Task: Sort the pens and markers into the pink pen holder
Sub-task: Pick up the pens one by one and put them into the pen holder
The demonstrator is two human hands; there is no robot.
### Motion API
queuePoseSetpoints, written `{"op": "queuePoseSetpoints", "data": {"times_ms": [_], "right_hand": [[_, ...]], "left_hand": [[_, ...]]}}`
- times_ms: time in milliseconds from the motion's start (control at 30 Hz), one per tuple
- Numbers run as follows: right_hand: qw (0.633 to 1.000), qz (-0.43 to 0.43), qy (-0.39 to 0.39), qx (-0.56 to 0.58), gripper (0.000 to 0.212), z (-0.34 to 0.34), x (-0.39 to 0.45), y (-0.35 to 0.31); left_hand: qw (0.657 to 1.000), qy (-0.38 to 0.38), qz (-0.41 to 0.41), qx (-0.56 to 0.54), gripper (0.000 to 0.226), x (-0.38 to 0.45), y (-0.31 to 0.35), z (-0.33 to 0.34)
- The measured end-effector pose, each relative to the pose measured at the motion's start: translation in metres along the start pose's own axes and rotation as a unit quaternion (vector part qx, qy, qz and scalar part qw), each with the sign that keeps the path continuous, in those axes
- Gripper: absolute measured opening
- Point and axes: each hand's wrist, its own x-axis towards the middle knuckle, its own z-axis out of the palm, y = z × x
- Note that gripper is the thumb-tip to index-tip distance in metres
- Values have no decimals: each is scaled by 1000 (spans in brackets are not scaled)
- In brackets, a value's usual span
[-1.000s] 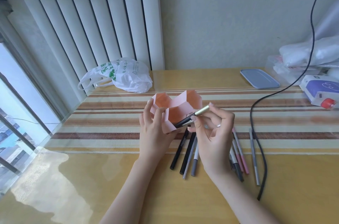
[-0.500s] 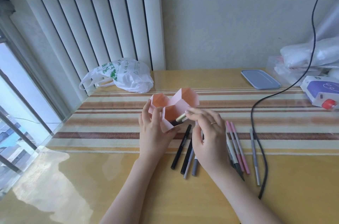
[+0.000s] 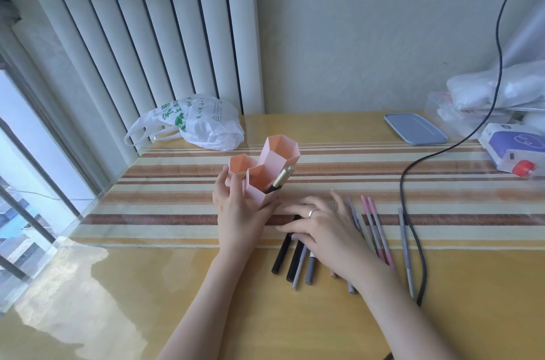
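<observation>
The pink pen holder [image 3: 278, 154], made of three hexagonal tubes, stands on the striped mat. A black pen with a gold cap [image 3: 280, 179] leans in its nearest tube. My left hand [image 3: 236, 210] grips the holder's near left side. My right hand [image 3: 321, 227] lies flat, fingers straight, on top of a row of black and grey pens [image 3: 295, 259]. Two pink pens [image 3: 376, 227] and a grey pen [image 3: 405, 247] lie to the right of that hand.
A black cable [image 3: 413, 230] runs down the table beside the grey pen. A white plastic bag [image 3: 200, 123] sits behind the holder. A blue lid [image 3: 415, 128], a purple-and-white box [image 3: 516, 146] and plastic-wrapped items [image 3: 495, 91] fill the far right.
My right hand dropped the gold-capped pen into the nearest tube, let go, and came down flat onto the pens on the table. The holder now stands upright.
</observation>
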Motion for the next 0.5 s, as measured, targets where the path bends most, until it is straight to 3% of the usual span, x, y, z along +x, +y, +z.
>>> {"op": "queuePoseSetpoints", "data": {"times_ms": [233, 333, 500], "right_hand": [[1000, -1, -22, 2, 4, 2, 3, 0], [1000, 7, -18, 21, 10, 6, -1, 0], [968, 7, 118, 221, 23, -3, 1, -15]], "left_hand": [[1000, 1, 18, 5, 64, -1, 1, 0], [1000, -4, 12, 5, 65, 0, 1, 0], [1000, -16, 7, 0, 65, 0, 1, -1]]}}
